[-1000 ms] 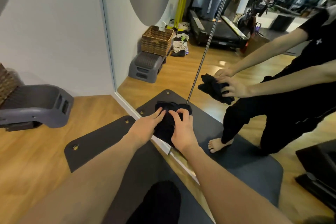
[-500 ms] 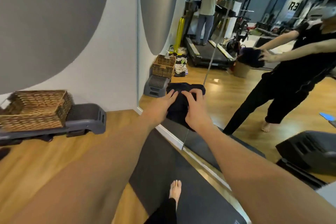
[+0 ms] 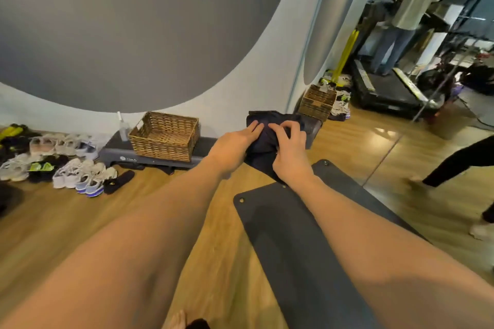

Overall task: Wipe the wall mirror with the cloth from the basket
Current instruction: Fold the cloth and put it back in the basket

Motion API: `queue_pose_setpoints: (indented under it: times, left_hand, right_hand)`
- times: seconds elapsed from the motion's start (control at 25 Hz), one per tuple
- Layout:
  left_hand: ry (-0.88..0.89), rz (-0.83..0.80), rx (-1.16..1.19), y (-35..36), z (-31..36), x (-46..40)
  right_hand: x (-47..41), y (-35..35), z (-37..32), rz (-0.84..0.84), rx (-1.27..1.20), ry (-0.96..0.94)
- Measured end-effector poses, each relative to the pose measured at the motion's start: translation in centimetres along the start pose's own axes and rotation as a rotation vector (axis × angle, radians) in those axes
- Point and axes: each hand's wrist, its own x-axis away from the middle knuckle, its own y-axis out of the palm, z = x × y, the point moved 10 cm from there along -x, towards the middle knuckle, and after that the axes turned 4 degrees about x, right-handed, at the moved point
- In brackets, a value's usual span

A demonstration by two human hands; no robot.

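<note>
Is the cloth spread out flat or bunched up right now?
Bunched up. The dark cloth sits crumpled in folds between the left hand and right hand, fingers of both on it, one corner hanging down.

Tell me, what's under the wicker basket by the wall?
The wicker basket sits on a grey step platform, with a clear spray bottle beside it. The platform rests on the wooden floor. What is inside the basket cannot be seen from here.

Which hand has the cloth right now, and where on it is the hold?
Both. The left hand lies on the dark cloth at its left side, and the right hand grips its right side, fingers curled into the fabric.
</note>
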Motion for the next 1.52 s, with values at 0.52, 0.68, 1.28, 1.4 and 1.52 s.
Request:
queue_pose_setpoints:
  times: [0.52, 0.68, 1.28, 1.4, 1.52]
  left_hand:
    - [-0.192, -0.079, -0.047, -6.6, -44.7, -8.7]
    - [-0.246, -0.167, -0.068, -2.6, -56.6, -14.6]
    - [-0.471, -0.457, 0.199, 33.0, -103.6, -32.0]
    - [-0.541, -0.564, 0.249, 43.3, -111.6, -32.3]
    - [-0.563, -0.706, 0.215, 51.3, -116.8, -31.3]
  right_hand:
    - [-32.4, 25.2, -22.9, -0.202, -0.119, -0.034]
    - [-42.1, 35.3, -23.9, -0.199, -0.126, 0.003]
    - [-68.8, 92.2, -19.1, -0.668, -0.197, 0.090]
    - [-69.0, 104.3, -16.5, -0.801, -0.142, 0.195]
    - [-66.6, 112.7, -14.4, -0.946, -0.027, 0.282]
